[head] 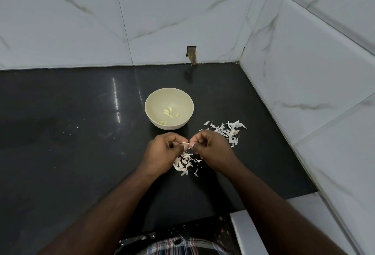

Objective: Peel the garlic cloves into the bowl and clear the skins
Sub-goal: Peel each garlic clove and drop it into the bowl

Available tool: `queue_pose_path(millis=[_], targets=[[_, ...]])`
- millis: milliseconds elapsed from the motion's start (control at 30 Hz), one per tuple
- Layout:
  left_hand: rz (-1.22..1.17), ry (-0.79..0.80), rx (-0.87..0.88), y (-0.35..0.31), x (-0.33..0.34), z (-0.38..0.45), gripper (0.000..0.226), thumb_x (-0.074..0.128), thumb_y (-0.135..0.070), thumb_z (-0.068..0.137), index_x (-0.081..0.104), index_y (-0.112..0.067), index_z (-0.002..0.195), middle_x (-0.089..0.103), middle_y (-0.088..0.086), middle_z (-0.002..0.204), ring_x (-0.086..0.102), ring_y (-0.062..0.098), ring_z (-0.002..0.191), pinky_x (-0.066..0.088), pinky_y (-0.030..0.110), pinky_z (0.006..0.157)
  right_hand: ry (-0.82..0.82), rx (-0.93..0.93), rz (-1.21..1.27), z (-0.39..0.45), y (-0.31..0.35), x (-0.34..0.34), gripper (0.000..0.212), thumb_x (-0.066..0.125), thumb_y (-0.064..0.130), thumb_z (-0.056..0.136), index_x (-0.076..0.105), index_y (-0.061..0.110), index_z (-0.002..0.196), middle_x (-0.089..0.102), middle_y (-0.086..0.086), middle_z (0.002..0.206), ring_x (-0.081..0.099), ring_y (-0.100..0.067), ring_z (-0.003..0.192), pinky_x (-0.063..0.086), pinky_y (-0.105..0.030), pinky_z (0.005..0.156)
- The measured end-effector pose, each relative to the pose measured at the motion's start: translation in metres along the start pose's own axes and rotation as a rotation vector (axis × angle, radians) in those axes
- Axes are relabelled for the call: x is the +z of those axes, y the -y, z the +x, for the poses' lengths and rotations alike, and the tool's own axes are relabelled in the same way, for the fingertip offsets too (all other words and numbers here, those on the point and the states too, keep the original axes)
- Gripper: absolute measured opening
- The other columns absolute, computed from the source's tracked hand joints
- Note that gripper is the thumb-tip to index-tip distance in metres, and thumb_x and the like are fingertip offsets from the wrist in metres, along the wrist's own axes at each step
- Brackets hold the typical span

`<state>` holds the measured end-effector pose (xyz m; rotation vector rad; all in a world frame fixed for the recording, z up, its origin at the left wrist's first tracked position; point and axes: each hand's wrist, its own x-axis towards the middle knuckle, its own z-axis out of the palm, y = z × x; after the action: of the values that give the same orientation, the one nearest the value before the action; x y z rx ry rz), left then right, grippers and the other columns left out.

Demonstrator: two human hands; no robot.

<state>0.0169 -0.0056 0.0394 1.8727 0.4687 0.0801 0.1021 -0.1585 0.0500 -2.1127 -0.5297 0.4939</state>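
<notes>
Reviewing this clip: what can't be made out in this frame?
- Clove, head view: mostly hidden between the fingertips of the left hand and right hand; how far it is peeled is unclear.
- Skins under the hands: partly covered by them.
- Cloves in the bowl: too small to count surely.
- Wall hole: too small and dark to identify.

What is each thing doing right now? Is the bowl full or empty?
Round cream bowl: upright, nearly empty.
Peeled pale yellow garlic cloves: lying in the bowl's bottom.
Small garlic clove: pinched between both hands, partly skinned.
Left hand: curled, pinching.
Right hand: curled, pinching.
White papery garlic skins: scattered on the counter.
</notes>
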Motion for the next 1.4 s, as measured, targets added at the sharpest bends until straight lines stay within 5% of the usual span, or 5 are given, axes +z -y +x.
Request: queue_pose_path(millis=[367,700,933,1167,1400], targets=[[0.157,0.000,0.203,-0.007,-0.004,-0.007,0.025,0.072,-0.012,0.089,0.075,-0.037,0.087,0.073,-0.020,0.080,0.068,-0.002,0.080,0.053,0.024,0.073,0.130,0.210,0.355,-0.006,0.010,-0.008,0.021,0.059,-0.012,0.082,0.066,0.006,0.073,0.061,-0.011,0.063,0.054,-0.016,0.057,0.042,-0.022,0.052],[-0.209,0.025,0.028,-0.006,-0.002,-0.002,0.020,0.073,-0.008,0.090,0.080,-0.026,0.090,0.075,0.015,0.084,0.068,0.020,0.077,0.055,0.043,0.083,0.073,-0.009,0.046,-0.003,0.006,-0.009,0.014,0.065,0.006,0.091,0.068,0.014,0.081,0.066,0.003,0.063,0.053,0.002,0.050,0.043,-0.019,0.057],[-0.060,0.064,0.142,-0.006,-0.004,-0.002,0.018,0.068,-0.032,0.083,0.077,-0.044,0.093,0.077,-0.006,0.088,0.072,0.018,0.088,0.056,0.049,0.089,0.180,0.148,0.240,-0.005,0.015,-0.018,0.019,0.060,-0.011,0.083,0.067,0.006,0.076,0.064,-0.014,0.065,0.055,-0.010,0.052,0.042,-0.019,0.052],[0.133,-0.004,0.352,-0.006,-0.005,-0.009,0.026,0.071,-0.016,0.093,0.077,-0.040,0.100,0.074,-0.023,0.096,0.069,0.002,0.094,0.057,0.037,0.082,0.166,0.305,0.314,-0.001,0.014,-0.016,0.019,0.057,-0.009,0.080,0.067,0.006,0.075,0.064,-0.020,0.074,0.057,-0.017,0.057,0.042,-0.021,0.049],[-0.160,-0.080,-0.017,-0.007,0.004,-0.003,0.017,0.073,-0.015,0.087,0.078,-0.030,0.082,0.075,0.003,0.076,0.067,0.014,0.070,0.055,0.037,0.073,-0.086,-0.015,-0.215,-0.004,0.018,0.000,0.011,0.064,0.016,0.090,0.066,0.021,0.080,0.063,0.011,0.073,0.058,-0.007,0.070,0.046,-0.028,0.068]])
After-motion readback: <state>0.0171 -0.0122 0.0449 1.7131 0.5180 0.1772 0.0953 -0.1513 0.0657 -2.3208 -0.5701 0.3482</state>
